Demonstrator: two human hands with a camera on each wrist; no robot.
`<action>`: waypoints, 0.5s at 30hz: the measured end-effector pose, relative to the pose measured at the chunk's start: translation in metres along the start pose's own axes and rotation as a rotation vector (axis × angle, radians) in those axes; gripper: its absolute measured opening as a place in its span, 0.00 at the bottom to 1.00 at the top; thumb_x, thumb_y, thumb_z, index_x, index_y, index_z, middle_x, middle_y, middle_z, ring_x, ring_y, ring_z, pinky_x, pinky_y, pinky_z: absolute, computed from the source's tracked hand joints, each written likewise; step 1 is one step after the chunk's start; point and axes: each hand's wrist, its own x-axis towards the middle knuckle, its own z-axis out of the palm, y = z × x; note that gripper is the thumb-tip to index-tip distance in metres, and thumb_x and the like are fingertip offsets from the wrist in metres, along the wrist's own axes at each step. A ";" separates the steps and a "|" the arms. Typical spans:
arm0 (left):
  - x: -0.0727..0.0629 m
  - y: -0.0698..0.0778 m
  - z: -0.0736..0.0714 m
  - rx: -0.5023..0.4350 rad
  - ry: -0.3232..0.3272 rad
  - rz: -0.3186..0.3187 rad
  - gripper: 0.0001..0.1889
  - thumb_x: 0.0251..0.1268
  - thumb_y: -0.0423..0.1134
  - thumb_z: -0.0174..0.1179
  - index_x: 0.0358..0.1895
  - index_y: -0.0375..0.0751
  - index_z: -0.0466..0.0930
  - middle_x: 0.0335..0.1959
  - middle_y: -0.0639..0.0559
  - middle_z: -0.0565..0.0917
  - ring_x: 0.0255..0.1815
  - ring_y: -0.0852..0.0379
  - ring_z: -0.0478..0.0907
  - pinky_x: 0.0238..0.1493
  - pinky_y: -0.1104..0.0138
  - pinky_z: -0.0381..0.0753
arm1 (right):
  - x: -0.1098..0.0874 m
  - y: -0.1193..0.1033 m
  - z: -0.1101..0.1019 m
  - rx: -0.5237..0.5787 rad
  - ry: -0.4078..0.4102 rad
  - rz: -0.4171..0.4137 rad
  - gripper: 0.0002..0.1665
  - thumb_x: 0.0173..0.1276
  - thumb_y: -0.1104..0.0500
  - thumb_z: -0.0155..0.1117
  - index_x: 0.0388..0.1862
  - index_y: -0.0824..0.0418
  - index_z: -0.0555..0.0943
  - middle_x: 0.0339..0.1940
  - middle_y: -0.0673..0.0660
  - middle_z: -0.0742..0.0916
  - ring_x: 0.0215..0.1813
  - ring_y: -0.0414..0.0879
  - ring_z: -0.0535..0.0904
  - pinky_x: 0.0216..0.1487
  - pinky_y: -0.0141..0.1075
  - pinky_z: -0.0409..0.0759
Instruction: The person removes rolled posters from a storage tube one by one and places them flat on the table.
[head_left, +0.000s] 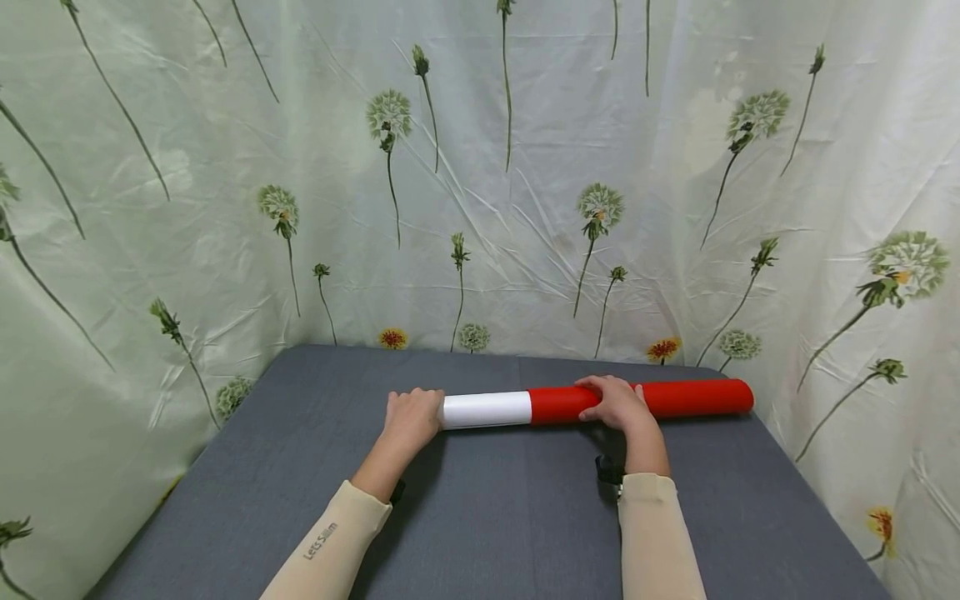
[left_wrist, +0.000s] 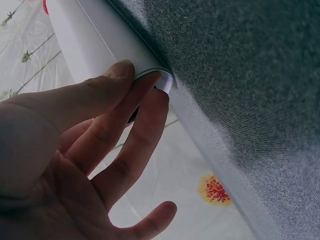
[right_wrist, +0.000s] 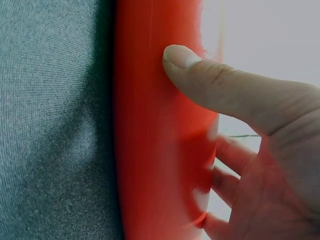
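A long roll lies across the far part of the table, white on the left and red on the right. My left hand (head_left: 414, 415) pinches the open left end of the white roll (head_left: 487, 410). In the left wrist view the thumb (left_wrist: 120, 72) presses on its outside, and fingertips reach into the hollow end. The red roll (head_left: 697, 398) runs on from the white part toward the table's right edge. My right hand (head_left: 618, 403) grips it left of its middle, thumb on the near side and fingers (right_wrist: 232, 155) around the far side.
A dark grey cloth (head_left: 480, 508) covers the table. Behind and beside it hangs a pale curtain (head_left: 480, 167) printed with dandelions. Black wrist straps (head_left: 609, 471) sit below both hands. The roll's red end (head_left: 742, 396) is close to the table's right edge.
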 end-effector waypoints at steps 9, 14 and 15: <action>-0.001 -0.001 -0.001 0.000 -0.004 0.001 0.15 0.63 0.39 0.76 0.52 0.45 0.88 0.44 0.43 0.92 0.40 0.42 0.87 0.47 0.45 0.79 | -0.002 0.003 -0.002 0.015 -0.010 0.005 0.37 0.66 0.57 0.76 0.74 0.54 0.78 0.75 0.71 0.77 0.77 0.70 0.67 0.79 0.77 0.45; 0.000 -0.002 -0.001 0.004 -0.004 0.003 0.14 0.63 0.39 0.76 0.51 0.45 0.89 0.44 0.43 0.92 0.40 0.42 0.86 0.46 0.45 0.79 | -0.001 0.004 -0.003 0.026 -0.017 0.016 0.37 0.66 0.57 0.76 0.74 0.53 0.78 0.75 0.71 0.77 0.77 0.70 0.67 0.79 0.76 0.44; 0.000 -0.003 -0.001 0.004 -0.003 0.004 0.14 0.63 0.39 0.76 0.50 0.45 0.89 0.43 0.43 0.92 0.40 0.43 0.86 0.45 0.45 0.79 | -0.002 0.003 -0.003 0.026 -0.019 0.019 0.37 0.66 0.57 0.76 0.74 0.53 0.78 0.75 0.72 0.77 0.77 0.70 0.67 0.79 0.76 0.44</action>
